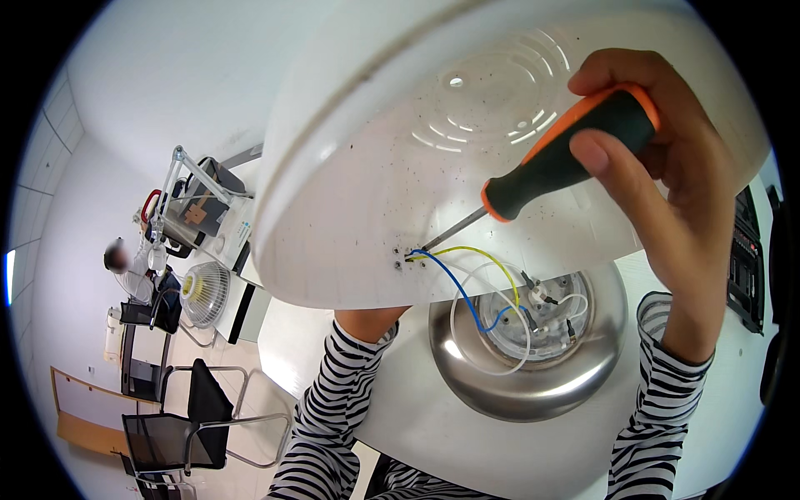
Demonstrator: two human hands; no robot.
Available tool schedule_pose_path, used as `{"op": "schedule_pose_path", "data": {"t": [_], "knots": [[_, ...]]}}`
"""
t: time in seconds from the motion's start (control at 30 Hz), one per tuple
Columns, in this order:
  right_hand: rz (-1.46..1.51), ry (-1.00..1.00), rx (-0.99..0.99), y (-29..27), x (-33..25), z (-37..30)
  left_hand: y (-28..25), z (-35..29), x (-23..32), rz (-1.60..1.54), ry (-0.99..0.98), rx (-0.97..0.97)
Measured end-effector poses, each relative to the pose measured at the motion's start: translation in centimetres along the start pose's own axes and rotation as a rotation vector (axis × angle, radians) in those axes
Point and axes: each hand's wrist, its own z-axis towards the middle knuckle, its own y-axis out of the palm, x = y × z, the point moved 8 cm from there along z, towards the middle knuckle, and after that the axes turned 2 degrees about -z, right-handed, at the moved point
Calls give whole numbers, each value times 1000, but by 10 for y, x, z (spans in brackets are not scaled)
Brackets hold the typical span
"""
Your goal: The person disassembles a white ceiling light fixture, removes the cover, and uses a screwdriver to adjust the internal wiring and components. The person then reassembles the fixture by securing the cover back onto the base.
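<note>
My right hand (679, 167) is closed around the black and orange handle of a screwdriver (575, 154). Its shaft slants down to the left, and the tip meets a cluster of small screws inside a white plastic bowl-shaped housing (342, 225). Blue, yellow-green and white wires run from that cluster to a shiny round metal pot (450, 367), which lies with its wired underside up below the housing. Of my left hand (371, 322) only the wrist part shows under the housing's lower edge; its fingers are hidden behind it.
The pot rests on a white table (400, 408). A black tool case (747, 258) lies at the right edge. To the left are a fan with a clear cage (204, 293), another desk with equipment, black chairs (208, 400) and a distant person (117, 257).
</note>
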Motion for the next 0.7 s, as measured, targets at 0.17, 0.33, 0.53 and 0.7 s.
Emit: {"op": "schedule_pose_path", "data": {"t": [0.17, 0.33, 0.53, 0.7], "knots": [[-87, 193, -108, 1, 17, -4, 0, 3, 8, 83, 77, 17], [101, 129, -78, -1, 10, 0, 0, 2, 7, 120, 74, 16], [64, -1, -161, -2, 5, 1, -2, 3, 4, 15, 19, 34], [73, -25, -146, 2, -1, -1, -2, 2, 1, -4, -10, 21]]}}
